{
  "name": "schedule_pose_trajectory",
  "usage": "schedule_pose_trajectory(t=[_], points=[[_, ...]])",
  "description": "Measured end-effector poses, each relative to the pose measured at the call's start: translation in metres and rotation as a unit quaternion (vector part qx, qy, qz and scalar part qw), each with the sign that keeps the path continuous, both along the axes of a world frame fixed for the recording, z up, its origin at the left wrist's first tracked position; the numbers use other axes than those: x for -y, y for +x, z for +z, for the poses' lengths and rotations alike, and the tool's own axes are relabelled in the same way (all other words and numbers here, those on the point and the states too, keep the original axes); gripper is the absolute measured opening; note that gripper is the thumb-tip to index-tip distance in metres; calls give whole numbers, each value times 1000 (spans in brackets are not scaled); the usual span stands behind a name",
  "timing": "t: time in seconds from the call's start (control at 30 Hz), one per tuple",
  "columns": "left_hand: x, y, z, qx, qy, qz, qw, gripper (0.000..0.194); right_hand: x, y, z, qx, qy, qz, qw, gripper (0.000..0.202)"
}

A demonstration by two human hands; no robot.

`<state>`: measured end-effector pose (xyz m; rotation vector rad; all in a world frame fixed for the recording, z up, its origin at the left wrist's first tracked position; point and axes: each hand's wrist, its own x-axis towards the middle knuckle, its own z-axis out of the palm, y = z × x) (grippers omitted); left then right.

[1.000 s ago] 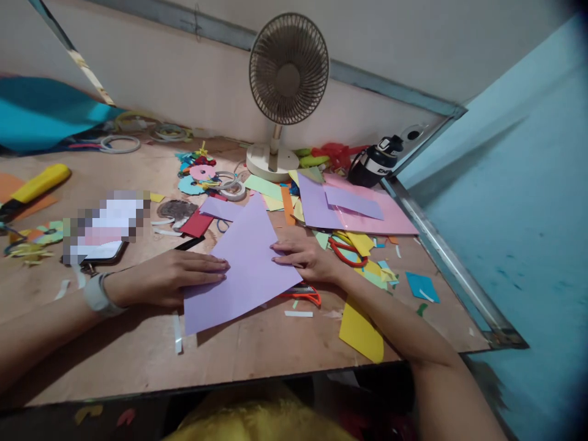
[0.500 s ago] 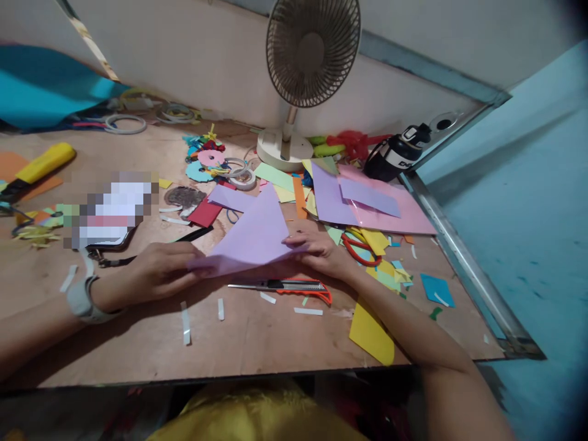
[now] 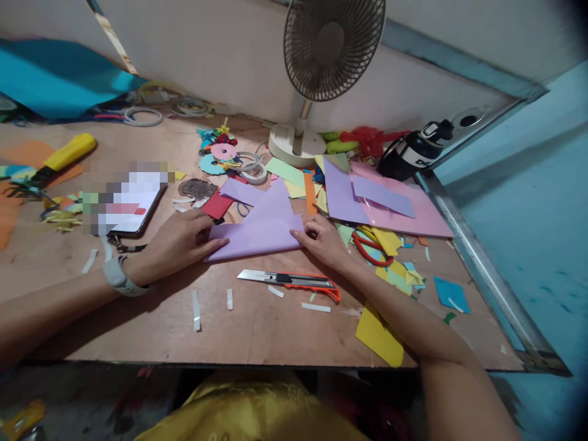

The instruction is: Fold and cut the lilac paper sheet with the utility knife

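Note:
A purple sheet of paper lies on the table with its near edge folded over and its far part tapering to a point. My left hand pinches the sheet's left corner, thumb on top and the other fingers curled at the edge. At the right corner, my right hand grips the paper between thumb and bent fingers. Just nearer to me rests an orange-handled box cutter, its blade out and pointing left. Thin white paper strips are scattered around it.
A phone lies left of my left hand. A fan stands at the back. Red-handled scissors, purple sheets and a black bottle are on the right. Beside my right forearm is a yellow paper piece.
The near edge of the purple sheet, raised and curved before, now lies flatter as a fold. My left thumb has come on top of it. The view has shifted slightly.

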<state>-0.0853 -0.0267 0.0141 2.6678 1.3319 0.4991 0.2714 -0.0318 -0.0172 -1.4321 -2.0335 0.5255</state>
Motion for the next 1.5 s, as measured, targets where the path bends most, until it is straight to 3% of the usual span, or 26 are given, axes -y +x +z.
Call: schedule_pose_trajectory(t=[0.07, 0.13, 0.27, 0.37, 0.47, 0.67, 1.37, 1.5], points=[[4, 3, 7, -3, 59, 19, 998, 36, -2, -2, 1, 8, -4, -3, 1000, 40], [12, 8, 17, 5, 125, -7, 992, 37, -4, -3, 3, 13, -7, -6, 1000, 40], [29, 30, 22, -60, 127, -235, 962, 53, -4, -5, 7, 25, -13, -15, 999, 41], [31, 45, 8, -82, 81, -280, 953, 81, -5, -7, 11, 30, -20, -17, 999, 41], [26, 50, -9, -91, 41, -273, 957, 103, -7, -8, 13, 25, -28, -18, 999, 41], [18, 43, -21, -68, 40, -255, 964, 103, -13, 0, 4, -46, -34, -26, 998, 30], [28, 43, -28, -75, 25, -232, 969, 103, -7, -4, 8, 12, -22, -35, 999, 31], [23, 39, -19, -48, -22, -225, 973, 76, -8, -2, 7, 10, -23, -28, 999, 30]])
